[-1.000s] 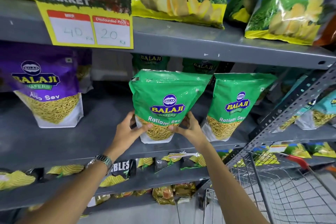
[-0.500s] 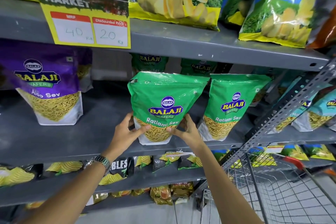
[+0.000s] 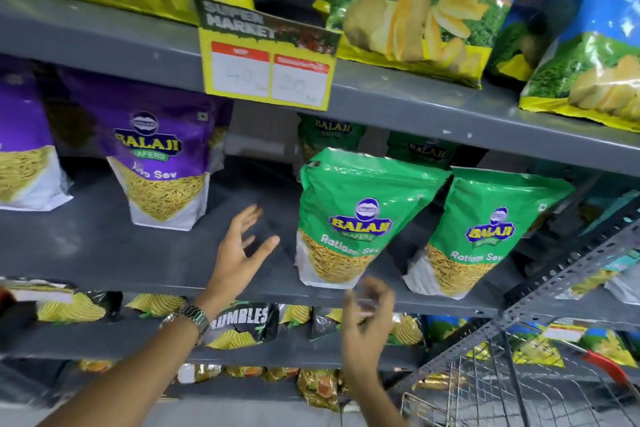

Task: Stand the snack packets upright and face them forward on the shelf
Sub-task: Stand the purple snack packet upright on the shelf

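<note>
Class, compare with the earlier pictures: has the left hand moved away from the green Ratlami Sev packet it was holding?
Yes. The left hand has let go, now open leftward of the green Ratlami Sev packet, over bare shelf.

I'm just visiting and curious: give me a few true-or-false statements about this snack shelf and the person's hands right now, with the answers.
1. The left hand grips a green packet. False: it is open and touches no packet.
2. The green Ratlami Sev packet stands upright, label forward. True.
3. The right hand holds the purple Aloo Sev packet. False: it is blurred, below the shelf edge, holding nothing.
4. A wristwatch is on the left wrist. True.
5. A price card hangs from the upper shelf. True.
</note>
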